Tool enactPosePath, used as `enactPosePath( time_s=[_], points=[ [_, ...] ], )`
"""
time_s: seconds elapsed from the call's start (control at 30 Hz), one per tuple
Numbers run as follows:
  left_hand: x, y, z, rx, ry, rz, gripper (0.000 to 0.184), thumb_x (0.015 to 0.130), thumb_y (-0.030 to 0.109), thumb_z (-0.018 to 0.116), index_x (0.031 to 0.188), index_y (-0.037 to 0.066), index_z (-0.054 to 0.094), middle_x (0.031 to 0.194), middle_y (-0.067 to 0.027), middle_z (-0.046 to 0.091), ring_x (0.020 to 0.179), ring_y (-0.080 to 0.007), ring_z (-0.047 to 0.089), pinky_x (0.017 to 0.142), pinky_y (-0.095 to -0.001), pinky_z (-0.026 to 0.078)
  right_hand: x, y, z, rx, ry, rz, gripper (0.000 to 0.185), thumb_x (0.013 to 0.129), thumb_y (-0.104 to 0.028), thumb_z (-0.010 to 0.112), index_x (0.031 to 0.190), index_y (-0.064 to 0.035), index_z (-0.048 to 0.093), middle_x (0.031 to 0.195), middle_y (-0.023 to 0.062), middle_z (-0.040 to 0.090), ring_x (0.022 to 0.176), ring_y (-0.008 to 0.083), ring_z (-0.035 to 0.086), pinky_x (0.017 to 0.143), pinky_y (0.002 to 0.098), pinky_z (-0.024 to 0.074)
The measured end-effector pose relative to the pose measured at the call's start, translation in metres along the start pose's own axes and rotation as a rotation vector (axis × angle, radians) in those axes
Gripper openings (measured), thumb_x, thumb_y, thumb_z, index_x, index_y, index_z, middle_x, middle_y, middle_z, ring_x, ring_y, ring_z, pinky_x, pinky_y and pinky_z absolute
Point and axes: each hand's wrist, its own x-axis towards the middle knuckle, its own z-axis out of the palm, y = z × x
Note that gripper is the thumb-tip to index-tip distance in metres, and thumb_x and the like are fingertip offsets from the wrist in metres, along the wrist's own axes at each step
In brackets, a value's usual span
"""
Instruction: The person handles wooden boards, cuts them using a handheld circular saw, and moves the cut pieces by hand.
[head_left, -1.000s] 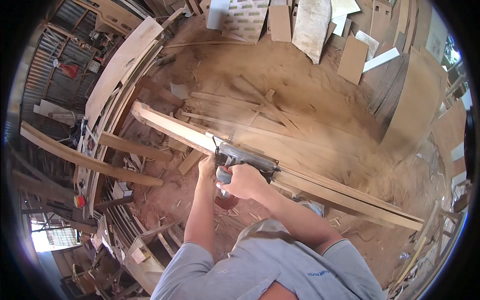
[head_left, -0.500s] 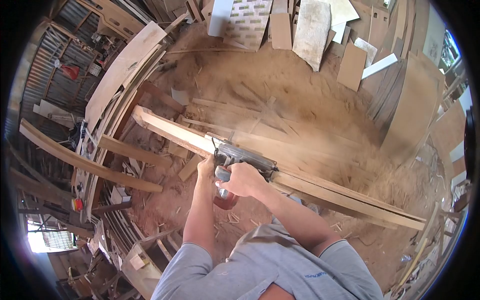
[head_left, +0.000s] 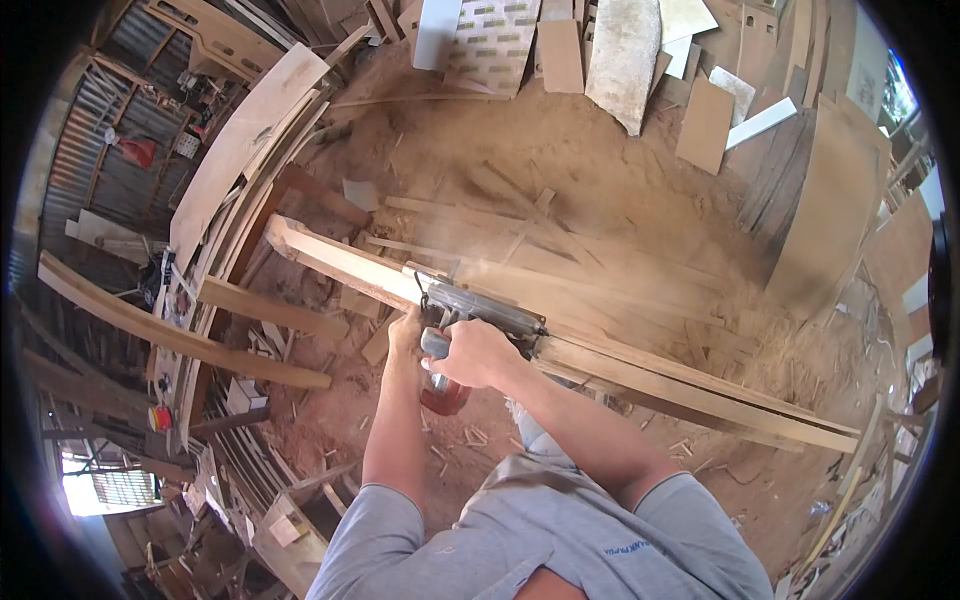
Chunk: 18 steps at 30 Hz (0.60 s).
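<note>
A circular saw [head_left: 487, 308] with a dark grey guard and a red housing sits on a long timber beam [head_left: 345, 265]. My right hand [head_left: 478, 352] is wrapped round its dark handle. My left hand [head_left: 405, 328] is closed at the front left of the saw, against the beam's near edge; its fingertips are mostly hidden, so what exactly they grip is unclear. To the right of the saw, a dark lengthwise gap runs between two strips of the timber [head_left: 700, 392]. The blade is out of sight.
Sawdust hangs over the dirt floor [head_left: 600, 190] beyond the beam, where loose wood strips lie. Stacked boards [head_left: 240, 160] stand at the left, with a long plank [head_left: 170, 320] jutting in. Panel offcuts [head_left: 620, 70] lie at the back, and a large sheet [head_left: 830, 210] leans at the right.
The saw and both my hands have shifted slightly left along the beam. My grip looks the same, and dust still blows out beyond the timber.
</note>
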Motion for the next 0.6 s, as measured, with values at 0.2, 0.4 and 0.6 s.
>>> enactPosePath(
  time_s=[0.2, 0.4, 0.6],
  points=[
    [0.029, -0.004, -0.017, -0.028, -0.08, 0.071, 0.031, 0.103, 0.018, 0.069, 0.106, -0.013, 0.073, 0.106, -0.0191, 0.076, 0.084, -0.0285, 0.078, 0.07, -0.0417, 0.064, 0.019, -0.006, 0.004, -0.031, -0.055, 0.024, 0.06, 0.089, -0.053, 0.076, 0.124, -0.0042, 0.079, 0.094, 0.0247, 0.079, 0.093, 0.0413, 0.078, 0.089, 0.0492, 0.0613],
    [0.04, 0.006, -0.024, -0.001, 0.006, 0.045, 0.03, 0.103, 0.019, 0.072, 0.105, -0.011, 0.075, 0.102, -0.0164, 0.077, 0.084, -0.0253, 0.077, 0.069, -0.0394, 0.063, 0.032, -0.013, 0.008, -0.003, -0.032, -0.004, 0.058, 0.088, -0.052, 0.077, 0.12, -0.0031, 0.08, 0.096, 0.0248, 0.079, 0.095, 0.0412, 0.077, 0.091, 0.0492, 0.0611],
    [0.047, 0.019, -0.036, 0.046, -0.07, 0.081, 0.028, 0.102, 0.019, 0.072, 0.1, -0.009, 0.077, 0.097, -0.0131, 0.076, 0.08, -0.0221, 0.074, 0.068, -0.0386, 0.061, 0.039, -0.032, 0.001, 0.059, -0.037, 0.036, 0.058, 0.088, -0.049, 0.077, 0.107, 0.005, 0.08, 0.103, 0.0291, 0.078, 0.099, 0.0424, 0.077, 0.09, 0.0503, 0.0617]
  ],
)
